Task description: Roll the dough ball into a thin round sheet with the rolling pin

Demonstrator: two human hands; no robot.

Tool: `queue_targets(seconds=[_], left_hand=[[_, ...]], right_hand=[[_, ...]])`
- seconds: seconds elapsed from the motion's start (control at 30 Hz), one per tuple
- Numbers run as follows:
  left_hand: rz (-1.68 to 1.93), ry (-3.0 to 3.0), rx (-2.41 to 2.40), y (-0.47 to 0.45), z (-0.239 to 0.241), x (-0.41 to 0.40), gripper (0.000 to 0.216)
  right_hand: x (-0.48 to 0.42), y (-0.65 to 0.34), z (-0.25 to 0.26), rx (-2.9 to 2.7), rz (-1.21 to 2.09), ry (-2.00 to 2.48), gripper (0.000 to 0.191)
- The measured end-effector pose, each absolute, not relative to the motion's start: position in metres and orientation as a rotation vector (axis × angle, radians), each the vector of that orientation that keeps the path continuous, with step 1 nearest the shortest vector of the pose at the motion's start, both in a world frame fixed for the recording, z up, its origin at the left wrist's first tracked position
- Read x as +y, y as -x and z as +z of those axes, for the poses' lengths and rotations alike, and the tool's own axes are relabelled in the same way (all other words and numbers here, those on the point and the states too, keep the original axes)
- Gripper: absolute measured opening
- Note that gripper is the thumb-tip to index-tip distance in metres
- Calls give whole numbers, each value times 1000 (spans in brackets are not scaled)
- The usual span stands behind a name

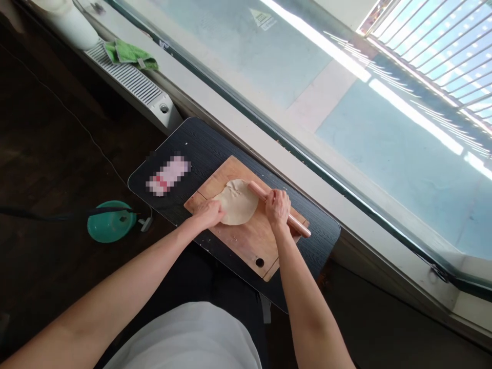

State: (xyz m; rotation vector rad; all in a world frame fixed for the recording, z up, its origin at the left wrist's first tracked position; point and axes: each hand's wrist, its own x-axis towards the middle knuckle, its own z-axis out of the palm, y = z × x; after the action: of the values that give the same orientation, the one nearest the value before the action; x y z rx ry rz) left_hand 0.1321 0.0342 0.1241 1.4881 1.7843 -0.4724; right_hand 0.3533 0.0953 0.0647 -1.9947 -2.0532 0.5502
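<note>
A flat, roughly round sheet of dough (240, 205) lies on a wooden cutting board (246, 241), with small folds near its far edge. My left hand (209, 212) pinches the dough's left edge, fingers closed on it. Wrapped round a wooden rolling pin (298, 224) is my right hand (277, 206), to the right of the dough. The pin slants from upper left to lower right, and its upper end reaches the dough's right edge. Whether that end presses on the dough, I cannot tell.
The board rests on a small black table (319, 225). A blurred pink item (169, 174) lies at its left. Beyond run a window sill (246, 120) and a radiator (126, 77) bearing a green cloth (130, 54). A green basin (111, 223) stands on the floor, left.
</note>
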Motion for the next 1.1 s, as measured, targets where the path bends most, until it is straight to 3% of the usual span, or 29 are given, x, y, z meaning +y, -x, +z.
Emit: queue_targets(seconds=[0.17, 0.3, 0.53, 0.63, 0.73, 0.9, 1.1], left_hand=[[-565, -1544, 1743, -133, 146, 75, 26], [-621, -1599, 1739, -134, 142, 100, 23], [20, -2280, 1535, -151, 82, 134, 20], [50, -2405, 1368, -159, 70, 147, 9], [-8, -2388, 1218, -166, 77, 152, 14], [148, -2587, 1402, -162, 99, 110, 21], [44, -2666, 1031, -124, 92, 22, 16]], right_hand=[[52, -373, 70, -2349, 516, 1810, 23], [59, -388, 64, -2207, 488, 1943, 20], [62, -396, 58, -2067, 507, 2062, 17], [65, -396, 61, -2054, 532, 2084, 13], [64, -397, 67, -2022, 533, 2080, 9], [39, -395, 86, -1856, 469, 2150, 8], [-5, -374, 100, -1983, 530, 1983, 3]])
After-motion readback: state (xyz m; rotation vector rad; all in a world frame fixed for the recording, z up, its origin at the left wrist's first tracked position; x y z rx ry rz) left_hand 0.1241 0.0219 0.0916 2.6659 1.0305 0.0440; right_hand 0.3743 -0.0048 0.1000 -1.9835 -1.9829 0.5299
